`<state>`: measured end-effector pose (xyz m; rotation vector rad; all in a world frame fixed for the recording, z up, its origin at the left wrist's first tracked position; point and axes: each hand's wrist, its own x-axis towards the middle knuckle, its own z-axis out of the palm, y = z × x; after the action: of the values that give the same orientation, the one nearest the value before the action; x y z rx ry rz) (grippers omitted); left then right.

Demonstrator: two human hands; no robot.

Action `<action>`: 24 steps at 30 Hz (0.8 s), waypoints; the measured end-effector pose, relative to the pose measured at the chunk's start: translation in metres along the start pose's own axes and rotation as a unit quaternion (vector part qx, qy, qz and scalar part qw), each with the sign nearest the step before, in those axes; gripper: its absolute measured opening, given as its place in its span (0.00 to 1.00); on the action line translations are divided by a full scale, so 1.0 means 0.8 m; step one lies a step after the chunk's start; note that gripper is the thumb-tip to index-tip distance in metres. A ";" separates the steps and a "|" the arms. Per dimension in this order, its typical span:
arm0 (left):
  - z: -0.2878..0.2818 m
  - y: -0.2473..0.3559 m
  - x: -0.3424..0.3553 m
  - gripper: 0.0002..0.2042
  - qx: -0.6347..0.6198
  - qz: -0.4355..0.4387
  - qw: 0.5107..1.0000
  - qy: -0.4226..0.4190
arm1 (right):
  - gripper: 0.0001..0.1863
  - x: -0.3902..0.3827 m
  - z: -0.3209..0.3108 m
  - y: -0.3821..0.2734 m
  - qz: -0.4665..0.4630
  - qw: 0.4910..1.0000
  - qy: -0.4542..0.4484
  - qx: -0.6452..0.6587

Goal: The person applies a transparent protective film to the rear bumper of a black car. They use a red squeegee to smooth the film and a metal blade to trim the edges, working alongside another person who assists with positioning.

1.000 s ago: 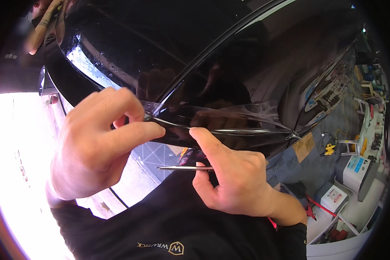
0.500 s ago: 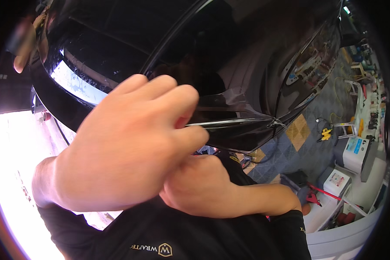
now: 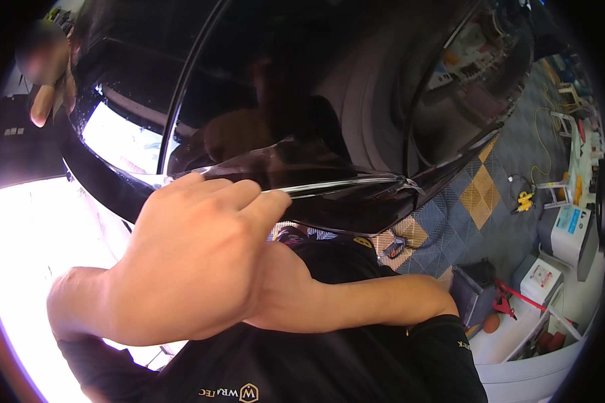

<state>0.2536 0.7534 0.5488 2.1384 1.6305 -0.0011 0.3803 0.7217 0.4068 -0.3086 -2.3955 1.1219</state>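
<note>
My left hand point(image 3: 195, 262) fills the frame's centre, its grip curled together on the loose edge of thin dark film point(image 3: 329, 185) lying across the glossy black car body point(image 3: 356, 101). My right hand point(image 3: 282, 282) sits mostly hidden behind it, so I cannot tell its grip.

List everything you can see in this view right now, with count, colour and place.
car body panel: one, glossy black, fills the upper frame
film edge: one strip, clear and shiny, along the panel's lower edge, at the left hand's fingertips
floor tiles: grey with yellow-orange squares, right of the panel
yellow tool: one, on the floor at right
white cabinets: several, right edge
red-handled tool: one, lower right
another person: one, blurred, top left
black shirt: the person's own, bottom centre
left hand: one, in front, fingertips on the film edge
right hand: one, mostly hidden behind the left; grip cannot be told
</note>
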 end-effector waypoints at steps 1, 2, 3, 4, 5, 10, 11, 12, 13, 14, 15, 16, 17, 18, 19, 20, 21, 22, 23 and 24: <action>-0.001 0.000 -0.007 0.26 0.009 -0.014 1.000 0.012 | 0.15 -0.003 -0.005 -0.001 0.004 0.999 -0.044 -0.017; -0.001 0.001 -0.015 0.26 0.018 -0.027 0.999 0.025 | 0.16 -0.006 -0.009 -0.002 -0.003 0.998 -0.052 -0.029; -0.002 0.001 -0.022 0.27 0.024 -0.037 0.999 0.028 | 0.17 -0.009 -0.012 -0.003 -0.017 0.997 -0.066 -0.037; -0.003 0.000 -0.029 0.27 0.029 -0.046 0.998 0.031 | 0.18 -0.013 -0.015 -0.003 -0.041 0.997 -0.045 -0.041; -0.004 -0.002 -0.036 0.28 0.033 -0.054 0.997 0.035 | 0.19 -0.018 -0.019 -0.003 -0.068 0.997 -0.016 -0.043; -0.002 -0.023 -0.055 0.30 0.047 -0.073 0.995 0.054 | 0.21 -0.050 -0.074 0.018 -0.064 0.994 -0.087 0.010; -0.001 -0.028 -0.058 0.31 0.045 -0.074 0.994 0.065 | 0.24 -0.058 -0.095 0.022 -0.030 0.993 -0.112 0.033; 0.002 -0.031 -0.060 0.30 0.047 -0.078 0.993 0.081 | 0.28 -0.065 -0.117 0.023 0.005 0.989 -0.137 0.055; 0.003 -0.034 -0.062 0.30 0.052 -0.075 0.992 0.084 | 0.29 -0.070 -0.138 0.023 0.027 0.990 -0.129 0.050; 0.004 -0.038 -0.064 0.30 0.056 -0.072 0.992 0.087 | 0.30 -0.074 -0.159 0.021 0.050 0.990 -0.121 0.045; 0.005 -0.041 -0.066 0.30 0.060 -0.069 0.992 0.089 | 0.31 -0.075 -0.176 0.019 0.075 0.990 -0.115 0.042; 0.006 -0.043 -0.067 0.30 0.056 -0.066 0.991 0.098 | 0.30 -0.074 -0.190 0.018 0.076 0.994 -0.081 0.015; 0.006 -0.046 -0.068 0.31 0.052 -0.063 0.991 0.105 | 0.30 -0.072 -0.202 0.017 0.081 0.995 -0.050 -0.010; 0.006 -0.048 -0.069 0.31 0.047 -0.058 0.991 0.111 | 0.29 -0.069 -0.209 0.016 0.087 0.995 -0.020 -0.037; 0.006 -0.050 -0.069 0.31 0.051 -0.057 0.991 0.113 | 0.21 -0.064 -0.210 0.015 0.108 0.991 0.020 -0.071; 0.006 -0.051 -0.070 0.31 0.055 -0.055 0.990 0.115 | 0.21 -0.059 -0.215 0.016 0.107 0.990 0.034 -0.086; 0.007 -0.052 -0.071 0.31 0.059 -0.054 0.990 0.118 | 0.22 -0.054 -0.218 0.017 0.107 0.988 0.038 -0.104; 0.008 -0.052 -0.072 0.31 0.061 -0.051 0.989 0.125 | 0.20 -0.050 -0.215 0.018 0.095 0.988 0.044 -0.110; 0.011 -0.051 -0.072 0.31 0.063 -0.048 0.988 0.131 | 0.19 -0.046 -0.213 0.020 0.083 0.989 0.050 -0.115; 0.012 -0.052 -0.073 0.31 0.066 -0.046 0.987 0.137 | 0.17 -0.042 -0.209 0.021 0.071 0.989 0.062 -0.114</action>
<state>0.2006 0.7051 0.5410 2.2378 1.9329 0.1679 0.4944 0.8300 0.4755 -0.6165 -2.4231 0.8602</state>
